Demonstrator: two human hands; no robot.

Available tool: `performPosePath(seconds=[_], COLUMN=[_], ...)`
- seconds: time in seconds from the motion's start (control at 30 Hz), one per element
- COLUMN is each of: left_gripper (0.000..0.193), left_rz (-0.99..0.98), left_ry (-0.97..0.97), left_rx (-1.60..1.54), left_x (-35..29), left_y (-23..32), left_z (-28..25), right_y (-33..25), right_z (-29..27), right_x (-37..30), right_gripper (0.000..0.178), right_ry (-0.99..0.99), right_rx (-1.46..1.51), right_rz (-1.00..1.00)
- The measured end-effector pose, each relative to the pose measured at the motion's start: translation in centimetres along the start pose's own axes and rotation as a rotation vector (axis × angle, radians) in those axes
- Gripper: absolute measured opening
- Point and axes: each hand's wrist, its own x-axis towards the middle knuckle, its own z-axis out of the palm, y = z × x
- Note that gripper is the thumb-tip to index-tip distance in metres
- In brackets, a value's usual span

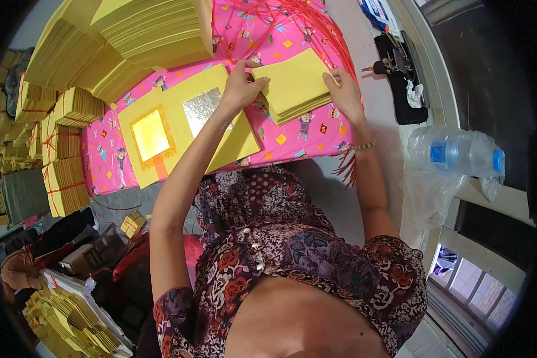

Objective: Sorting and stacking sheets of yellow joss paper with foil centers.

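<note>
Both my hands hold a stack of yellow joss paper [295,80] over the right part of a pink patterned tablecloth [328,131]. My left hand [243,88] pinches its left edge, thumb on top. At its right edge, my right hand [343,92] is closed with the thumb over the upper face; a beaded bracelet rings that wrist. The layers fan slightly apart along the near side. Left of the stack lie a yellow sheet with a silver foil square [198,110], partly behind my left forearm, and one with a gold foil square [151,136].
Tall stacks of yellow paper [152,33] stand at the table's back left. Bundles tied with red string [62,185] line its left side. Loose red strings [304,18] spread across the far right corner. A large clear plastic bottle [459,152] lies by the window at right.
</note>
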Motion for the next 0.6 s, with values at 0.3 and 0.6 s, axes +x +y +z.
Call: performPosePath(seconds=[0.3,0.6], left_gripper=[0.042,0.044], left_rz=[0.02,0.054], left_ry=[0.034,0.093], left_rx=[0.044,0.114], left_x=[-0.4,-1.0], left_y=[-0.3,0.2], left_z=[0.7,1.2], right_y=[-0.8,-0.4], right_z=[-0.1,0.4], right_x=[-0.9,-1.0], right_gripper=[0.032,0.029], right_ry=[0.036,0.038], right_rx=[-0.148,-0.209], right_rz=[-0.07,-0.082])
